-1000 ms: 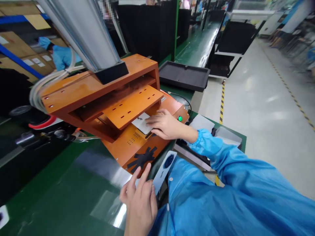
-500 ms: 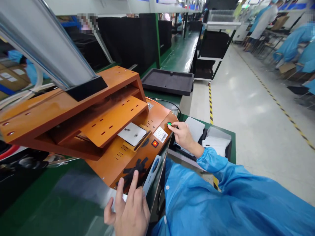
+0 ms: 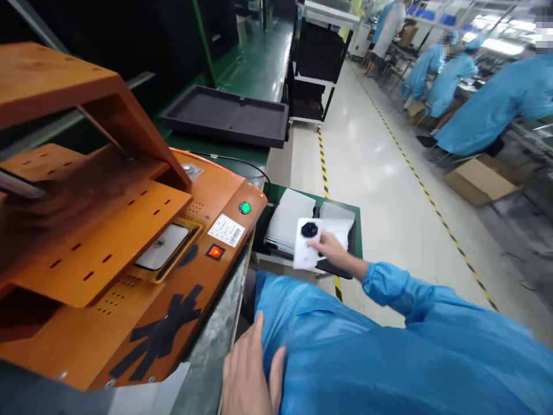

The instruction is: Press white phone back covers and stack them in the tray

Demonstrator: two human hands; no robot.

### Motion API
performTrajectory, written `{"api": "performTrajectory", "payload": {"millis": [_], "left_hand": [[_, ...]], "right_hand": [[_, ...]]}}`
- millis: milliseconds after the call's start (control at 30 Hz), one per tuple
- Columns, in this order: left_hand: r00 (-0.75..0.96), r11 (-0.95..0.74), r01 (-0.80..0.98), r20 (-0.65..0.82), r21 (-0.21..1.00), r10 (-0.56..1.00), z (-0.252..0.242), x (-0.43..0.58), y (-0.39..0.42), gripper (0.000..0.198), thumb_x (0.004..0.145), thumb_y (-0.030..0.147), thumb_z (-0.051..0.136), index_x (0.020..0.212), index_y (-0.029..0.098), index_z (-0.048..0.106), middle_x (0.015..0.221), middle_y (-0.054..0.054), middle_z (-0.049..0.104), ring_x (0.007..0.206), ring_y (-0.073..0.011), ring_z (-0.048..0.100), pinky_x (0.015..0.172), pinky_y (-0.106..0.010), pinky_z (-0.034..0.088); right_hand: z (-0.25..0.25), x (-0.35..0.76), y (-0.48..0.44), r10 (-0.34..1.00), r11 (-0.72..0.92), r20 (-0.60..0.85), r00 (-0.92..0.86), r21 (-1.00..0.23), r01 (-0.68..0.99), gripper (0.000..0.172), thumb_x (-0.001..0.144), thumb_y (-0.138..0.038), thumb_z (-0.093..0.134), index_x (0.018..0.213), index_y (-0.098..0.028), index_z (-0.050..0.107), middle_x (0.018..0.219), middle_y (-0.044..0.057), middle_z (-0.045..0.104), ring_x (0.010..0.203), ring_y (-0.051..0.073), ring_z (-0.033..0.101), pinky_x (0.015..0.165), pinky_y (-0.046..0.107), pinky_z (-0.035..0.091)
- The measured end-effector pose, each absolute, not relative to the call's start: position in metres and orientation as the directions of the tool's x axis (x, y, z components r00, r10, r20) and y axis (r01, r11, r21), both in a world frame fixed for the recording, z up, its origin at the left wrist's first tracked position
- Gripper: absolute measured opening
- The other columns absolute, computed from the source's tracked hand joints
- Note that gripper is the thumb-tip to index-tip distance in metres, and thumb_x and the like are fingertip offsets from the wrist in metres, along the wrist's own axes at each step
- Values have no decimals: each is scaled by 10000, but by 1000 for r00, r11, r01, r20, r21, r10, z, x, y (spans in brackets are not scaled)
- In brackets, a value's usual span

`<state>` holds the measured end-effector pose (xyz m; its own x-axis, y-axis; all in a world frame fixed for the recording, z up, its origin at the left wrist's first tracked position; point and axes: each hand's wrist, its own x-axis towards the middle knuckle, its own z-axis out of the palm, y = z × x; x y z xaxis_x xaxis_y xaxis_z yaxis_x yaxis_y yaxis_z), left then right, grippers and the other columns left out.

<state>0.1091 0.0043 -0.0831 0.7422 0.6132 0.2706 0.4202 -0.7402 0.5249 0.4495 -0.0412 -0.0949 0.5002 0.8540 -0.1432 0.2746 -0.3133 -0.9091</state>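
My right hand [image 3: 332,249] pinches a white phone back cover [image 3: 304,257] by its edge, holding it upright over the side cart. A round dark camera area shows near the cover's top. My left hand [image 3: 251,369] is empty, fingers stretched and thumb apart, at the bench's front edge. To its left stands an orange press machine [image 3: 224,190] with a green button [image 3: 245,207] and a lit red switch [image 3: 215,252]. Beneath the press plate [image 3: 103,230], a pale flat panel [image 3: 166,245] lies in a yellow fixture [image 3: 194,230], partly covered.
White sheets [image 3: 291,213] are stacked in a dark tray on the low cart beside the bench. A black tray [image 3: 224,115] lies behind the machine. Black tape strips [image 3: 166,331] cross the machine's front. Coworkers in blue gowns sit beyond the aisle [image 3: 367,150], near a cardboard box [image 3: 481,178].
My right hand has left the green button and now holds the phone back cover. The press plate has come down over the fixture. My left hand moved to the bench edge; the view turned right.
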Motion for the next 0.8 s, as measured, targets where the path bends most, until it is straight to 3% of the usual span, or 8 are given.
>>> {"api": "performTrajectory", "payload": {"millis": [133,267,400,500,567,667,800], "left_hand": [[780,-732,373,234,570,580,-87,95,6,660,984,365,576,1584,232,338,1130,-97,746,986,-247,718,840,-386,556],[782,-747,342,268,571,563,-78,102,-5,443,992,305,570,1427,223,539,1061,-84,756,929,-222,719,809,-350,556],[760,-665,399,178,632,625,-51,104,-20,296,1004,254,542,1284,228,635,1040,-66,751,940,-206,701,854,-367,561],[726,-589,456,104,667,680,-34,91,-25,277,1004,262,546,1257,239,658,1041,-63,752,945,-202,689,875,-380,557],[660,-548,505,110,667,743,-27,71,-24,262,1001,253,550,1232,242,673,1031,-58,758,938,-197,686,864,-375,553],[419,-429,649,176,628,891,-27,23,-7,211,991,231,549,1112,244,721,1011,-55,767,939,-197,690,868,-368,548],[-119,-61,854,307,517,944,-47,-60,50,234,964,384,575,938,242,759,1038,-71,765,1024,-249,677,1004,-460,499]], "right_hand": [[-104,538,-70,756,-625,-280,591,-576,527,196,856,-247,703,1017,-152,646,916,121,740,958,253,683,874,321,485],[-125,540,-84,780,-617,-372,503,-325,717,124,810,-142,711,928,-160,680,964,148,749,981,240,699,870,280,472],[-140,528,-87,869,-448,-334,366,-215,868,124,868,-189,605,941,-168,704,1089,215,721,1002,284,710,849,355,515],[-157,552,-83,931,-294,-273,241,-174,940,192,891,-350,567,910,-220,708,990,192,710,881,340,722,751,450,535],[-171,568,-75,979,-164,-143,148,-112,980,339,929,-487,489,892,-237,714,935,212,695,761,349,708,641,470,509],[-181,561,-53,999,32,16,-30,-86,996,444,978,-528,393,974,-244,733,913,230,688,702,333,690,574,467,479],[-152,463,-7,935,352,67,-348,-294,889,258,981,-343,512,1102,-272,728,887,134,712,781,266,694,709,424,543]]}}
